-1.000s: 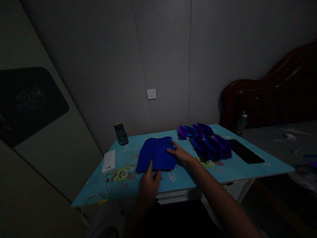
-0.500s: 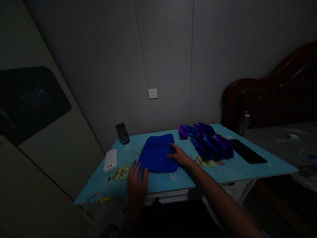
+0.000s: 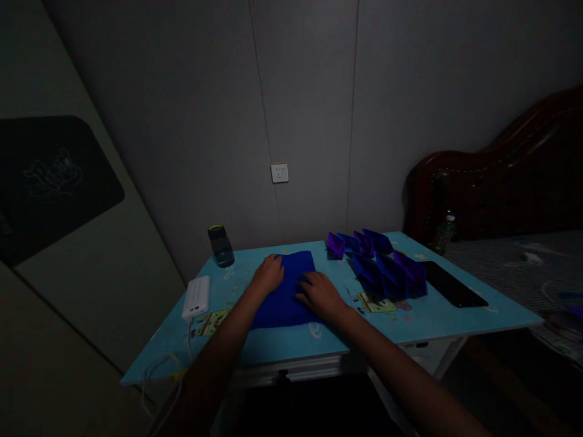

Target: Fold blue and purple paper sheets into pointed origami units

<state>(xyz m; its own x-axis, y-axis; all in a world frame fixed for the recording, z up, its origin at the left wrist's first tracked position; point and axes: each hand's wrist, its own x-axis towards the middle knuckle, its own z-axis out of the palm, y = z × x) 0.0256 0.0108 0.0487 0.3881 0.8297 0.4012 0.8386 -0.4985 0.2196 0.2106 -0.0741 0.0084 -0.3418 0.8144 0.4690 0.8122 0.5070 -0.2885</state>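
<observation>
A sheet of blue paper (image 3: 291, 303) lies on the light blue table (image 3: 387, 331) in front of me. My left hand (image 3: 269, 276) rests on its upper left part, fingers pointing away and laid on the paper; nothing shows lifted in them. On the paper's right side is my right hand (image 3: 322, 294), with fingers bent a little and spread apart. To the right stand several folded paper pieces, among them a purple folded paper (image 3: 336, 244) at the back and a blue folded paper (image 3: 368, 272) in the front row.
A dark water bottle (image 3: 221, 246) stands at the back left. Nearer is a white power bank (image 3: 197, 296) with a white cable (image 3: 189, 340) hanging over the edge. A black tablet-like slab (image 3: 453, 284) lies at the right. Behind the table is a wall with a socket (image 3: 279, 173).
My left hand has moved from the near left corner up to the far left part of the paper. My right hand has shifted slightly nearer. The view has tilted slightly.
</observation>
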